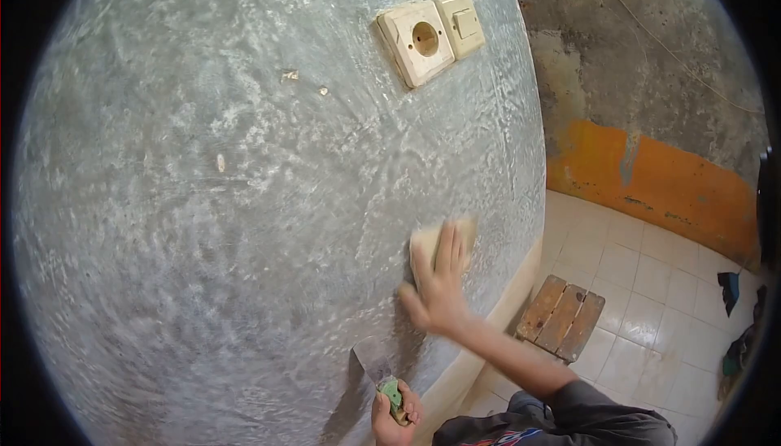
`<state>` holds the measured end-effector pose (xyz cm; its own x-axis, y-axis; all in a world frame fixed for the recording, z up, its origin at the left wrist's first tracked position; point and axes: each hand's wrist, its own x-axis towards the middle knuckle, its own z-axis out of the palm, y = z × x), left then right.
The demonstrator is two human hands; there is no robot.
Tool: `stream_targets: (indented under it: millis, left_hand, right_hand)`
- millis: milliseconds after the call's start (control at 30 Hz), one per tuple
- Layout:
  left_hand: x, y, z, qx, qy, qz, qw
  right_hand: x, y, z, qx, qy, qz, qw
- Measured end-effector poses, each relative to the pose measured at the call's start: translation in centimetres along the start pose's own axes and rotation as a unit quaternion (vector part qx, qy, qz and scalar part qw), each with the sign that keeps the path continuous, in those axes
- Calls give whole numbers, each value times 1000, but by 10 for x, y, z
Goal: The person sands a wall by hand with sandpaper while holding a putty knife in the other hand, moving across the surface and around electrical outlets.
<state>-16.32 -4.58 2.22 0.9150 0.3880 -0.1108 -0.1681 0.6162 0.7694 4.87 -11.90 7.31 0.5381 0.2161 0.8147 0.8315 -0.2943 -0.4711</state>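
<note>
My right hand (442,295) lies with its fingers pressed flat over a pale beige piece of sandpaper (467,230) against the grey, mottled wall (268,226). The fingers are a little blurred, and the sheet's edges show on both sides of them. Lower down, my left hand (396,418) is closed round the green handle of a putty knife (393,394). Its thin metal blade points up and to the left, close to the wall, and a dark shadow falls beside it.
A power socket (423,38) and a light switch (466,25) are fixed high on the wall. Several small pale spots mark its surface. To the right, a wooden stool (561,317) stands on the white tiled floor (622,283), before a bare grey and orange wall (675,182).
</note>
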Motion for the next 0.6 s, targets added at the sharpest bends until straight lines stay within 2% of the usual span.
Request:
stream_targets:
  millis: [67, 133, 200, 233, 333, 367, 400, 467, 500, 533, 567, 600]
  left_hand:
    - [2, 1, 5, -5, -1, -2, 1000]
    - [3, 1, 10, -4, -5, -1, 1000]
    - [5, 3, 13, 1, -10, 4, 1000]
    - [6, 2, 14, -7, -8, -2, 1000]
    - [16, -8, 19, -26, -22, -3, 999]
    - [20, -11, 23, -35, -33, 6, 999]
    - [24, -13, 27, -37, -33, 4, 999]
    - [33, -19, 39, -26, -5, 9, 1000]
    - [38, -21, 47, -30, -7, -3, 1000]
    - [45, -26, 55, -35, -7, -2, 999]
    - [51, -33, 62, -32, -30, 21, 999]
    - [56, -41, 67, -28, -51, 46, 997]
  right_hand:
    - [54, 4, -19, 37, 83, 28, 995]
    - [53, 2, -17, 46, 97, 47, 993]
    - [10, 4, -3, -16, -3, -79, 997]
    - [-18, 11, 2, -1, -66, -130, 989]
    - [15, 45, -17, -18, -80, -165, 983]
    - [43, 54, -16, -18, 43, -124, 991]
    - [71, 56, -27, -20, 41, -124, 991]
    - [114, 55, -52, 99, 215, 55, 970]
    - [111, 76, -33, -62, 102, 34, 992]
    - [100, 86, -37, -63, 99, 30, 993]
    - [85, 96, -44, -92, 27, -214, 972]
    - [80, 103, -51, -111, -45, -444, 888]
